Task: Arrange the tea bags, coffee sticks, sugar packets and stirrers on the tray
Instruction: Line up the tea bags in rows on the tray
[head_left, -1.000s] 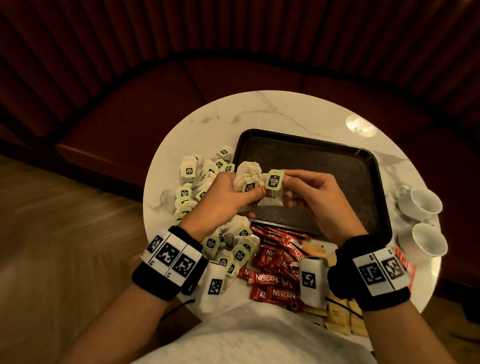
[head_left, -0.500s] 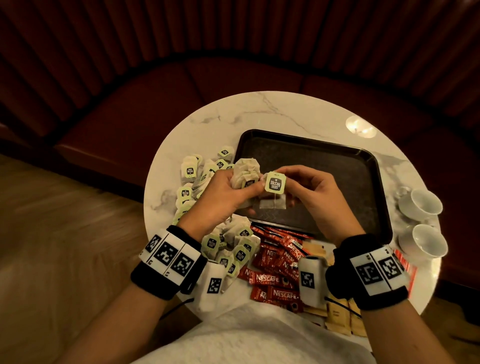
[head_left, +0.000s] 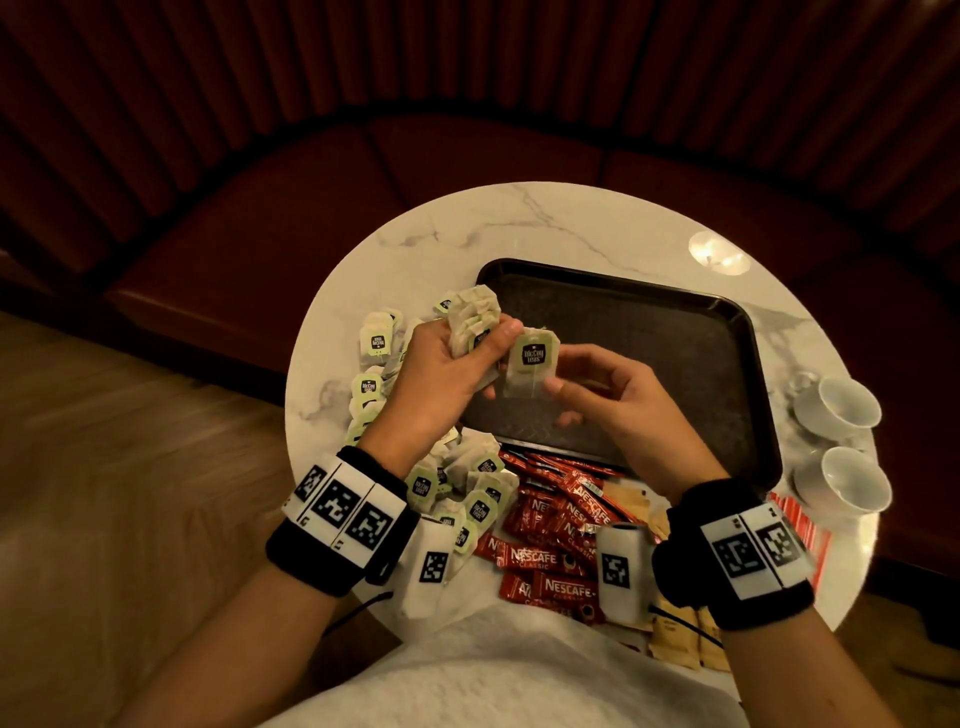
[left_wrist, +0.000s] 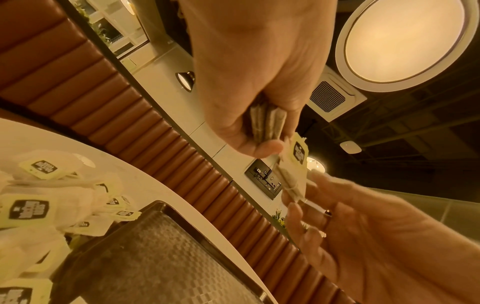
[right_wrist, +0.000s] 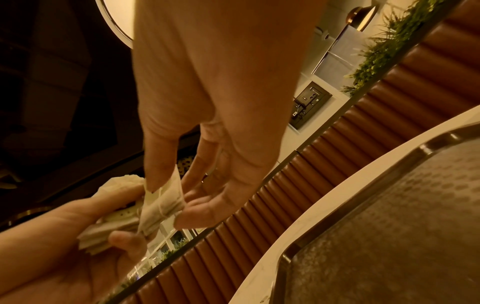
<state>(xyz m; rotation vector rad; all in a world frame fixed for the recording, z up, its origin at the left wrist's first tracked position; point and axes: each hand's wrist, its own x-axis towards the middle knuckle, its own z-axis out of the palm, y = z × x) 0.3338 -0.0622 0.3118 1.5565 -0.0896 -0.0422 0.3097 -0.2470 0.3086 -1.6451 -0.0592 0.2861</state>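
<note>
My left hand (head_left: 483, 358) grips a stack of tea bags (head_left: 472, 322) above the left edge of the dark tray (head_left: 675, 322), which has nothing on it. My right hand (head_left: 550, 376) pinches a single tea bag (head_left: 530, 364) with a green tag, held right beside the stack and my left thumb. In the left wrist view the stack (left_wrist: 267, 121) sits in my curled fingers and the single tea bag (left_wrist: 293, 164) hangs just past it. The right wrist view shows my thumb and fingers pinching that tea bag (right_wrist: 161, 205).
Loose tea bags (head_left: 374, 343) lie on the round marble table (head_left: 519, 223) left of the tray, with more of them (head_left: 478, 499) nearer me. Red coffee sticks (head_left: 550, 530), tan sugar packets (head_left: 675, 634) and red-striped stirrers (head_left: 800, 525) lie in front. Two white cups (head_left: 847, 405) stand at right.
The right hand has brought the single tea bag up and leftward against the stack. The left hand has lifted the stack a little.
</note>
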